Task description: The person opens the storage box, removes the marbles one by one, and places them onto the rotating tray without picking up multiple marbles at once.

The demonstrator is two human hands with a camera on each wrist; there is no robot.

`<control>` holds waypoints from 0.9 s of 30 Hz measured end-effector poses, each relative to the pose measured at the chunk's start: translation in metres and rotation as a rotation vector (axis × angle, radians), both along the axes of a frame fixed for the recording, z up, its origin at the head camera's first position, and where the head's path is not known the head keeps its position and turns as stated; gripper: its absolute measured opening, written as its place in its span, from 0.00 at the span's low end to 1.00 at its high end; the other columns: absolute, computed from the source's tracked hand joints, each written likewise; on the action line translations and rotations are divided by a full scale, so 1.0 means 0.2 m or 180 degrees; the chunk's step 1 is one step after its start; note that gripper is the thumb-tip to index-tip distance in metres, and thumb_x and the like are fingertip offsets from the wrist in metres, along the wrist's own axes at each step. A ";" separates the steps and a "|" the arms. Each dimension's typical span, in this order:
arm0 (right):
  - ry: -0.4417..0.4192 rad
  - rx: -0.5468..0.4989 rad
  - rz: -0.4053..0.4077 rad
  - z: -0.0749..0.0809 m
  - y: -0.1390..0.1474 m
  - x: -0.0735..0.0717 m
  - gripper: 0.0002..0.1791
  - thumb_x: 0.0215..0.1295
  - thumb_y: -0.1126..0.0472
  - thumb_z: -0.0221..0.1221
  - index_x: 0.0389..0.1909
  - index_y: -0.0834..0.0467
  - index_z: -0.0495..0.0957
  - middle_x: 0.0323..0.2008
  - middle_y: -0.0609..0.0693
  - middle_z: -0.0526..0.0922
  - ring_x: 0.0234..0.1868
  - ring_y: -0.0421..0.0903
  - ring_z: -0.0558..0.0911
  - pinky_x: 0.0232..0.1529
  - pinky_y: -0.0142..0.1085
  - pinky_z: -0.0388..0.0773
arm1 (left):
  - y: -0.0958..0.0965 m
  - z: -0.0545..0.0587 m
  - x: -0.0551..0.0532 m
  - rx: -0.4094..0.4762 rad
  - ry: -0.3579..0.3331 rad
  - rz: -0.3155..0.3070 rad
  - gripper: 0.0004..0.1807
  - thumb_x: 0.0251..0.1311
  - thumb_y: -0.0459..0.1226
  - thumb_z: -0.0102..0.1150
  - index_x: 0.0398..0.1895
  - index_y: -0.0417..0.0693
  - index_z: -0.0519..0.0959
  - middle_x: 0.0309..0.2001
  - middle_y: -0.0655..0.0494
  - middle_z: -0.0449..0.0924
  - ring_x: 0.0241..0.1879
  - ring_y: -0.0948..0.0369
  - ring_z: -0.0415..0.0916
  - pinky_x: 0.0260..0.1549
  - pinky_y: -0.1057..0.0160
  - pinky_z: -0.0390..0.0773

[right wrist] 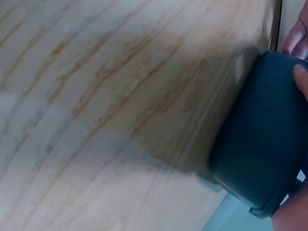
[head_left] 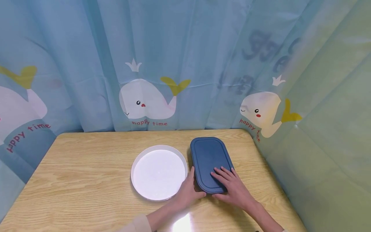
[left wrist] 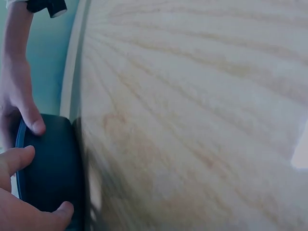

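A dark blue rectangular box (head_left: pixel 207 158) with a lid lies lengthwise on the table, its lid on. At its near left corner is my left hand (head_left: pixel 186 191), fingers along the left side and thumb on the front wall, holding that corner. My right hand (head_left: pixel 233 188) rests on the near right part of the lid with fingers spread and fairly straight; its thumb lies at the front edge. In the left wrist view, both thumbs touch the front wall of the box (left wrist: pixel 53 168). The right wrist view shows the box (right wrist: pixel 260 134) from its near end; its contents are hidden.
Just left of the box stands a round white tray (head_left: pixel 159 175) with a low rim, close to my left hand. The wooden table (head_left: pixel 87 180) meets a blue whale-print curtain (head_left: pixel 153 38) at the back and sides.
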State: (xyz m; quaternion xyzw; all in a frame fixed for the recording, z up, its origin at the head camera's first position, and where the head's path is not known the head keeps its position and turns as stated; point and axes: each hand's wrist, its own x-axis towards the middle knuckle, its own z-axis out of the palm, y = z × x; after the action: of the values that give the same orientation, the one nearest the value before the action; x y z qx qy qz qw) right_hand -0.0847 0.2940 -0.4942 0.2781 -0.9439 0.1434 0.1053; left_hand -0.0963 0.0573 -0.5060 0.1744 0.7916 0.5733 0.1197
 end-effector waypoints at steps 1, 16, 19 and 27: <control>0.0022 -0.0006 0.0007 0.00 0.00 0.00 0.43 0.49 0.40 0.74 0.67 0.50 0.74 0.67 0.53 0.73 0.69 0.60 0.68 0.65 0.68 0.58 | 0.00 0.00 0.00 -0.0024 0.0013 0.0023 0.59 0.51 0.34 0.75 0.75 0.25 0.43 0.73 0.25 0.47 0.71 0.39 0.55 0.67 0.42 0.60; 0.0139 -0.0171 0.0044 -0.04 0.01 0.00 0.42 0.53 0.34 0.68 0.67 0.49 0.75 0.67 0.51 0.74 0.68 0.61 0.69 0.64 0.67 0.58 | 0.03 -0.04 0.02 0.0277 0.0218 0.0146 0.56 0.50 0.36 0.74 0.78 0.40 0.49 0.72 0.42 0.62 0.69 0.49 0.62 0.67 0.48 0.64; 0.0080 -0.0177 0.0008 -0.04 0.01 0.00 0.42 0.52 0.35 0.69 0.67 0.49 0.75 0.67 0.51 0.74 0.69 0.60 0.68 0.65 0.66 0.58 | 0.03 -0.04 0.02 0.0254 0.0184 0.0161 0.56 0.50 0.36 0.74 0.79 0.42 0.50 0.72 0.43 0.63 0.69 0.49 0.62 0.67 0.48 0.63; -0.0078 -0.0197 -0.0069 -0.03 0.01 -0.01 0.42 0.51 0.34 0.69 0.67 0.47 0.75 0.68 0.49 0.72 0.70 0.58 0.66 0.66 0.65 0.56 | 0.03 -0.05 0.02 0.0194 0.0211 0.0212 0.56 0.49 0.36 0.75 0.79 0.44 0.50 0.72 0.44 0.63 0.70 0.49 0.62 0.68 0.48 0.63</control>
State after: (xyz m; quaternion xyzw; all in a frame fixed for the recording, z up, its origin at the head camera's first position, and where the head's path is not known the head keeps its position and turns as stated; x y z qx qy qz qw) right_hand -0.0858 0.2965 -0.5012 0.2627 -0.9432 0.1748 0.1037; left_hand -0.0928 0.0642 -0.5155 0.1704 0.7827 0.5947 0.0690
